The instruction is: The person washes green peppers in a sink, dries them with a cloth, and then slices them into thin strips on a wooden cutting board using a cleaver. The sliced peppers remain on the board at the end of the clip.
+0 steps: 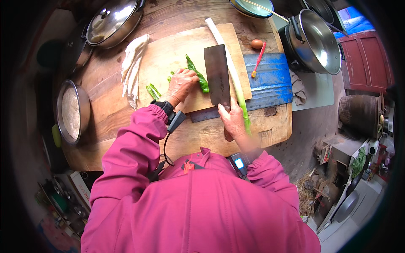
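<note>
My right hand point(233, 118) grips the handle of a broad cleaver point(217, 74), whose dark blade lies flat-side up over the right part of a wooden cutting board point(158, 53). Beside the blade a long scallion point(234, 72) runs down the board and past its near edge. My left hand point(183, 83) rests on the board with bent fingers at green pepper pieces; whether it grips one is hidden. A long green pepper point(197, 73) lies between that hand and the blade. More cut pepper point(153, 91) is left of the hand.
A white cloth point(134, 69) lies along the board's left side. Farther left stands a metal bowl of flour or dough point(72, 112); a lidded pan point(112, 23) is at the back left. An egg point(257, 44), a red peeler-like tool point(259, 60) and a large steel pot point(319, 41) are at the right.
</note>
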The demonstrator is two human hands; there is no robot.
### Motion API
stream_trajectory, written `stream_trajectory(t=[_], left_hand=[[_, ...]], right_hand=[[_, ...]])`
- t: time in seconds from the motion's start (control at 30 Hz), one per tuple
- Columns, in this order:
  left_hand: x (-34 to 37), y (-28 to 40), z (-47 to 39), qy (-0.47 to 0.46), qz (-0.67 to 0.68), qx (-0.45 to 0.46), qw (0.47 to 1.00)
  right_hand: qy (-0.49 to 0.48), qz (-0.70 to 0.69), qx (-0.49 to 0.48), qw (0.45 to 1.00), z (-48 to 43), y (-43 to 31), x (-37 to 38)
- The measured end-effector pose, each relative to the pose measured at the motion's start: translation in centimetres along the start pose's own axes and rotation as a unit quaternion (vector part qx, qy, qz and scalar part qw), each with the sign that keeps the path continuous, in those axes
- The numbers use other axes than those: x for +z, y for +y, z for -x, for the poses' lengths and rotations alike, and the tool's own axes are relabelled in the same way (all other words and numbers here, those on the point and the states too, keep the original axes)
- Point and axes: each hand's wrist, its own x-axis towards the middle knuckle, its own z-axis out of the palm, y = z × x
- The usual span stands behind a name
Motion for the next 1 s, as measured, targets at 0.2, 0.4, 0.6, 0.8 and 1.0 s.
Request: stream_trajectory(t=[0.2,0.4,0.6,0.8,1.0], left_hand=[[0.1,0.0,0.1,-0.001,-0.005,-0.008,1.000],[-0.3,0.0,0.0,0.000,-0.004,-0.001,1.000],[-0.4,-0.2,0.0,0.011,0.005,0.008,1.000],[-0.4,-0.2,0.3,0.028,0.005,0.013,1.000],[-0.4,-0.3,0.4,0.041,0.013,0.021,0.999]], right_hand=[[0.027,-0.025,-0.017,0.999,-0.9,1.2,1.9],[0.030,-0.010,-0.019,0.999,-1.6,1.0,1.9],[0.001,0.023,-0.029,0.999,-1.7,0.0,0.9],[-0.003,0.043,-0.076,0.996,-3.7,-0.6,1.7],[-0.015,0.036,-0.126,0.991,-3.6,-0.6,1.1]])
